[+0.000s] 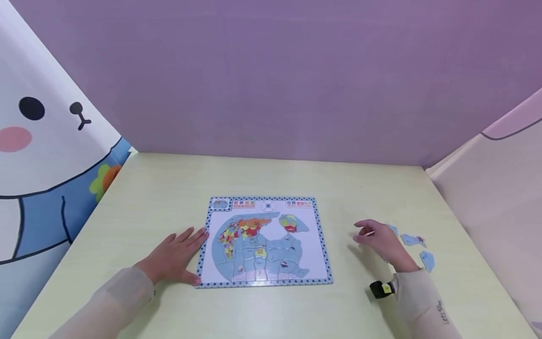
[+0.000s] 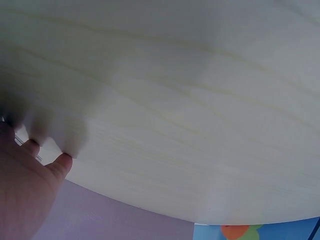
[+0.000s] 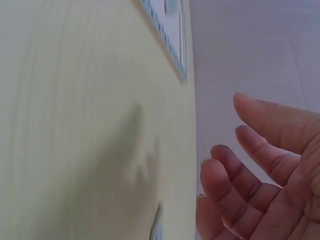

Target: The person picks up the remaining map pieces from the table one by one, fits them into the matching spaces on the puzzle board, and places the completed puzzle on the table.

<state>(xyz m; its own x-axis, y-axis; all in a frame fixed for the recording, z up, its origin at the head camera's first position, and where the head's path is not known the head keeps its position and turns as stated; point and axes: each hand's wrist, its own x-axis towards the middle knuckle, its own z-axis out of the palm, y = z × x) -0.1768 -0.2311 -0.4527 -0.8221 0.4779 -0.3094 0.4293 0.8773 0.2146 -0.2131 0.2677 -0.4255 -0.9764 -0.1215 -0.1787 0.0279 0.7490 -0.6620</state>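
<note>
A world map puzzle board [image 1: 262,284] with a blue dotted border lies on the table, its oval partly filled with pieces and a white gap showing at upper middle and right. My left hand [image 1: 175,256] rests with spread fingers along the board's left edge, thumb at the lower left corner. To the right of the board, my right hand [image 1: 381,240] hovers over the table with loosely bent fingers; the right wrist view shows nothing between thumb and fingers [image 3: 220,185]. Loose puzzle pieces [image 1: 412,240] lie beside and partly behind this hand.
One more blue piece [image 1: 427,260] lies nearer the table's right side. The pale table [image 1: 262,315] meets a purple panel [image 1: 279,94] at the back. A cartoon-printed panel [image 1: 42,165] stands on the left and a pale one [image 1: 499,212] on the right.
</note>
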